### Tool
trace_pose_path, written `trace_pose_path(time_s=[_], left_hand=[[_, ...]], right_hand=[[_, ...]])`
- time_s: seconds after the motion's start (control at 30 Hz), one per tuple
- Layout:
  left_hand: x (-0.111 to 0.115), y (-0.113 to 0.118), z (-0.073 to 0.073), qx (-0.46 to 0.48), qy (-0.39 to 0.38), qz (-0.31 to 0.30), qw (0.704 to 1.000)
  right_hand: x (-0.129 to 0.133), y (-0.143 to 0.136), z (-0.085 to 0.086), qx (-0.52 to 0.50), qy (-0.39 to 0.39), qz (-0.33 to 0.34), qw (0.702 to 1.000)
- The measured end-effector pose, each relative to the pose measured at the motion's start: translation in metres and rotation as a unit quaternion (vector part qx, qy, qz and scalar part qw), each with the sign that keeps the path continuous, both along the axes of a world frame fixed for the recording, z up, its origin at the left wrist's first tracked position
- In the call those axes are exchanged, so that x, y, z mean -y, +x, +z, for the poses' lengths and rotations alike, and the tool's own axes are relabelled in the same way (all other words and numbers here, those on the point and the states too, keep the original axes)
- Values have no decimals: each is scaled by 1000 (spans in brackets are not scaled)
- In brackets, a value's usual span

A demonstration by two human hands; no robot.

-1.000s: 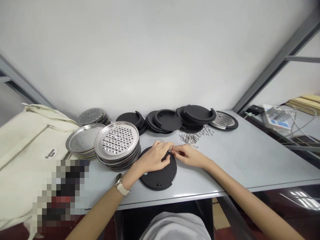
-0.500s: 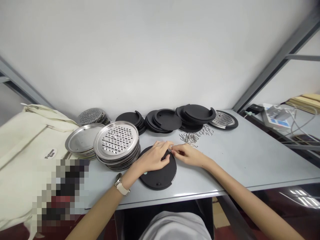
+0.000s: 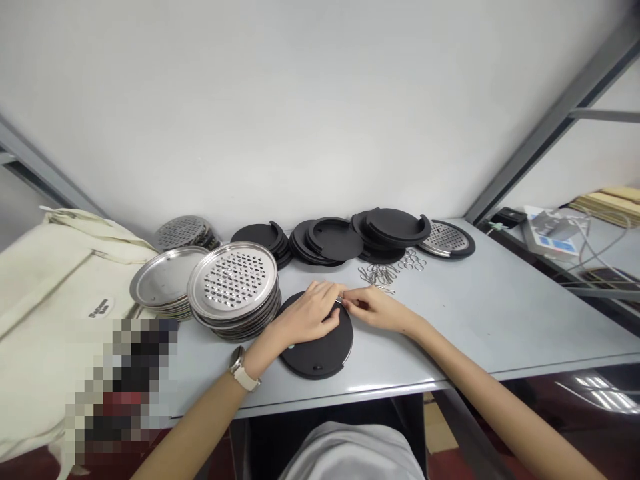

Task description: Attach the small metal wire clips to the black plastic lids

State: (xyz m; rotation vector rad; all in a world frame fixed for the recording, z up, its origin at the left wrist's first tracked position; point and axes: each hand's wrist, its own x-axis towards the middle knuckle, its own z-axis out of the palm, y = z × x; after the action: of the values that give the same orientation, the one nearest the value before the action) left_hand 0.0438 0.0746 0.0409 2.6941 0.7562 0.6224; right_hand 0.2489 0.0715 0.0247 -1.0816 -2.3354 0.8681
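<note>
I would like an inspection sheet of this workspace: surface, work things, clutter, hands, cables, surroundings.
Surface: pale table, glare near its front edge.
Work things: black disc beneath the left hand; perforated metal disc topping the stack at left; metal hooks and rings loose beyond the right hand.
Clutter: white box, far right.
Hands: left lies across the black disc, right at its far edge; metal bit between fingertips, unclear.
Cables: pale cable near the box.
Surroundings: cream fabric at left, white wall behind.

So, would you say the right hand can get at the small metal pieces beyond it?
Probably yes: the small metal pieces lie close beyond the right hand with nothing visible between, though it is busy at the edge of the black disc.
</note>
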Motion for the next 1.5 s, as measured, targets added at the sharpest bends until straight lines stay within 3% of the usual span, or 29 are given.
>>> trace_pose_path(time_s=[0.43,1.5], left_hand=[[2,1,6,-17,39,18,999],[2,-1,3,-17,-3,19,1000]], right_hand=[[0,-1,-2,7,3,-10,1000],[4,-1,1,13,16,-9,1000]])
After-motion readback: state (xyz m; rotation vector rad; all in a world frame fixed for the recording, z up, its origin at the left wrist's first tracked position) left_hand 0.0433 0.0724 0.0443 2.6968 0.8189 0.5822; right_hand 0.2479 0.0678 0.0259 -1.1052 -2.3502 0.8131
